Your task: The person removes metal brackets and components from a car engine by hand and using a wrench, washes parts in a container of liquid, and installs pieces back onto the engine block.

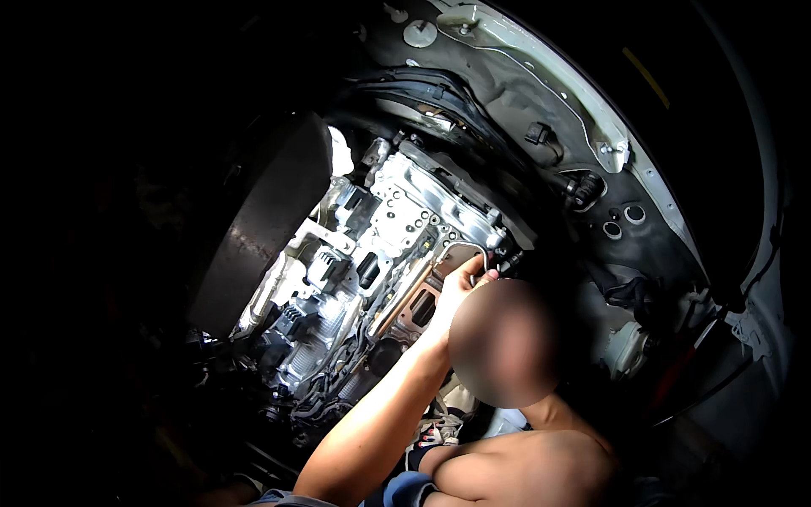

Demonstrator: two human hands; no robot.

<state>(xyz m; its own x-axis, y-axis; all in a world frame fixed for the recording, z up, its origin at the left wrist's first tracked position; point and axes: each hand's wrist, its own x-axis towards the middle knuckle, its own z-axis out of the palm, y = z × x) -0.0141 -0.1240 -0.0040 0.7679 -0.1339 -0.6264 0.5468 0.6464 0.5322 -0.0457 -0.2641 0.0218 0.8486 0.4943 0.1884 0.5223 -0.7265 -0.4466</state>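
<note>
Neither of my hands is in view. Another person sits below me with a bare shoulder [524, 465], head turned toward the machinery. That person's raised hand [460, 283] reaches up from a bare forearm [380, 414]. Its fingers are closed around a thin bent metal pipe [469, 246] at the right edge of a bright silver valve-body-like assembly [397, 211]. A dark connector [509, 260] sits just right of the fingers.
A large dark curved cover [262, 220] stands left of the lit metal block. Black hoses and cables [439, 93] run above it. A white curved body panel [591, 127] with round plugs [623, 221] arcs across the right. Wiring bundles [312, 406] hang at the lower left.
</note>
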